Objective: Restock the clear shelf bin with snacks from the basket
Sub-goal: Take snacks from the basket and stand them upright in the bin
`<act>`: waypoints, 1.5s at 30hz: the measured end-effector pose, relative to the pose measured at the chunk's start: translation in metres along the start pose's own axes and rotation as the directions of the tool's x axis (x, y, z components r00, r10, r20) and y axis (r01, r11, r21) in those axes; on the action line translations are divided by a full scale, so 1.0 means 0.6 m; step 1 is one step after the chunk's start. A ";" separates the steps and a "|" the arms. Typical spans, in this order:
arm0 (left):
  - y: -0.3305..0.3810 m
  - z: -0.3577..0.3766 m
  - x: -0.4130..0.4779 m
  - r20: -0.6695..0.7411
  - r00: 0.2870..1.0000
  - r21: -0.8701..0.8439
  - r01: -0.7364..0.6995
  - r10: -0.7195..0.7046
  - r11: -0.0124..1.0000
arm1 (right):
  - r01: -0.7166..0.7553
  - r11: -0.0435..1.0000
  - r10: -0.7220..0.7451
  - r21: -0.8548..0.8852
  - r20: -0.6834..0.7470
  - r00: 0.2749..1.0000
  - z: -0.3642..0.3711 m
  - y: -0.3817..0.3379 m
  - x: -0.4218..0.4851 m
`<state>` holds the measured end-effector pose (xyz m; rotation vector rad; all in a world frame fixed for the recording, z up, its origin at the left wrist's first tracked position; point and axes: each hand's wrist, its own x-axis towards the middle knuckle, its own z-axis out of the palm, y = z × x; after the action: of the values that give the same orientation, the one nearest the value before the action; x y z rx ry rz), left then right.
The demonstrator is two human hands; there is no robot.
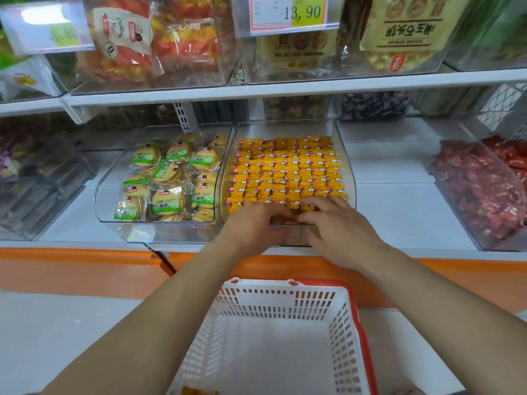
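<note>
A clear shelf bin [346, 155] on the middle shelf holds neat rows of small yellow snack packets [285, 169]. My left hand [253, 225] and my right hand [339, 228] both rest at the bin's front edge, fingers curled over the front row of packets. Whether either hand grips a packet is hidden by the fingers. Below them stands a white basket with a red rim [356, 317]. Its floor is mostly bare, with a bit of yellow packaging [199, 391] at the bottom edge of the view.
Left of the yellow bin, a clear bin [99, 195] holds round green-labelled biscuit packs [168, 178]. A bin of red packets [482, 192] sits at the right. Upper shelf bins carry larger snack bags and a price tag [288, 12]. An orange ledge [71, 269] runs below the shelf.
</note>
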<state>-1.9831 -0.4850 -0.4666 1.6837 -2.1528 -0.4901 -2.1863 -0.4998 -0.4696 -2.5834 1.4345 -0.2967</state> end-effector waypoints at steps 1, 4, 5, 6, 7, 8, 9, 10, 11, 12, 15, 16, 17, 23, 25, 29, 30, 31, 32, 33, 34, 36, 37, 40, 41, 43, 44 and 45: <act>0.000 0.005 -0.005 -0.020 1.000 0.040 -0.015 0.016 0.999 | 0.000 1.000 0.000 -0.003 -0.001 1.000 0.001 -0.002 0.000; 0.001 0.012 -0.008 -0.033 0.999 0.128 -0.019 0.023 0.992 | 0.006 0.999 -0.006 -0.035 -0.009 1.000 0.002 -0.006 -0.006; 0.004 0.009 -0.008 -0.018 1.000 0.134 -0.014 0.017 0.991 | 0.006 0.999 -0.006 -0.043 -0.004 1.000 0.000 -0.008 -0.010; 0.009 0.005 -0.010 0.002 1.000 0.136 -0.016 0.016 0.991 | 0.003 0.999 -0.003 -0.046 0.002 1.000 -0.003 -0.013 -0.014; 0.014 0.000 -0.017 0.001 1.000 0.136 -0.028 0.028 0.990 | -0.005 0.999 0.005 -0.044 0.002 1.000 -0.007 -0.019 -0.020; 0.018 -0.006 -0.028 -0.043 0.998 0.137 -0.046 0.052 0.989 | -0.018 0.999 0.018 -0.037 -0.014 1.000 -0.014 -0.025 -0.027; 0.020 -0.012 -0.045 -0.129 0.989 0.121 -0.059 0.074 0.991 | -0.030 0.999 0.028 -0.027 -0.054 0.998 -0.021 -0.032 -0.035; 0.019 -0.017 -0.067 -0.222 0.972 0.079 -0.060 0.076 0.995 | -0.026 1.000 0.024 -0.016 -0.117 0.993 -0.027 -0.041 -0.044; 0.014 -0.018 -0.093 -0.292 0.954 0.033 -0.052 0.060 0.998 | -0.008 1.000 0.007 -0.002 -0.180 0.984 -0.030 -0.050 -0.053; 0.005 -0.016 -0.120 -0.312 0.950 0.001 -0.031 0.030 1.000 | 0.017 1.000 -0.013 0.019 -0.213 0.977 -0.028 -0.059 -0.062; -0.043 0.009 -0.187 -0.038 0.986 -0.027 0.161 -0.162 0.987 | 0.061 0.994 -0.059 0.093 -0.023 0.998 0.018 -0.083 -0.087; -0.064 0.020 -0.205 0.078 0.970 -0.033 0.235 -0.232 0.971 | 0.061 0.994 -0.071 0.087 0.112 0.991 0.047 -0.089 -0.092; -0.084 0.030 -0.225 0.150 0.939 -0.038 0.318 -0.309 0.947 | 0.066 0.996 -0.080 0.068 0.241 0.967 0.081 -0.094 -0.098; -0.205 0.084 -0.358 -0.064 0.775 0.095 0.632 -0.629 0.769 | -0.119 0.981 -0.004 0.154 0.625 0.781 0.323 -0.125 -0.107; -0.238 0.110 -0.398 -0.069 0.683 0.054 0.731 -0.728 0.681 | -0.231 0.946 0.006 0.226 0.702 0.712 0.406 -0.150 -0.111; -0.286 0.176 -0.461 0.125 0.556 -0.020 0.829 -0.821 0.559 | -0.404 0.857 -0.022 0.320 0.807 0.590 0.549 -0.219 -0.129; -0.296 0.190 -0.477 0.149 0.554 -0.045 0.831 -0.819 0.554 | -0.441 0.825 -0.047 0.353 0.821 0.569 0.577 -0.240 -0.133; -0.304 0.200 -0.492 0.157 0.554 -0.063 0.832 -0.817 0.552 | -0.473 0.793 -0.076 0.383 0.833 0.548 0.598 -0.263 -0.137; -0.311 0.207 -0.504 0.159 0.555 -0.068 0.831 -0.817 0.552 | -0.503 0.760 -0.108 0.411 0.844 0.526 0.617 -0.284 -0.141; -0.316 0.212 -0.514 0.163 0.554 -0.062 0.831 -0.816 0.552 | -0.515 0.738 -0.142 0.435 0.847 0.512 0.634 -0.303 -0.143; -0.320 0.215 -0.522 0.166 0.557 -0.059 0.830 -0.814 0.555 | -0.511 0.728 -0.172 0.457 0.843 0.510 0.650 -0.318 -0.146; -0.323 0.218 -0.530 0.162 0.572 -0.066 0.820 -0.804 0.569 | -0.488 0.740 -0.182 0.463 0.836 0.518 0.676 -0.339 -0.152; -0.325 0.219 -0.531 0.163 0.579 -0.069 0.815 -0.799 0.576 | -0.500 0.737 -0.165 0.455 0.838 0.520 0.686 -0.344 -0.154; -0.328 0.224 -0.530 0.171 0.572 -0.090 0.820 -0.802 0.565 | -0.527 0.733 -0.089 0.429 0.829 0.552 0.706 -0.352 -0.156; -0.328 0.224 -0.529 0.166 0.564 -0.083 0.825 -0.809 0.558 | -0.519 0.742 -0.073 0.425 0.820 0.568 0.707 -0.355 -0.155; -0.328 0.225 -0.527 0.159 0.553 -0.063 0.832 -0.818 0.551 | -0.492 0.757 -0.069 0.431 0.801 0.595 0.708 -0.359 -0.150; -0.329 0.226 -0.526 0.153 0.552 -0.061 0.833 -0.820 0.549 | -0.475 0.763 -0.078 0.439 0.791 0.607 0.707 -0.359 -0.149; -0.329 0.227 -0.526 0.150 0.552 -0.064 0.833 -0.820 0.549 | -0.456 0.768 -0.092 0.450 0.782 0.616 0.706 -0.358 -0.149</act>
<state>-1.8115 -0.2169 -0.7025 2.5836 -1.1613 -0.9497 -1.9490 -0.2895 -0.8342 -1.6202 1.0086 0.3248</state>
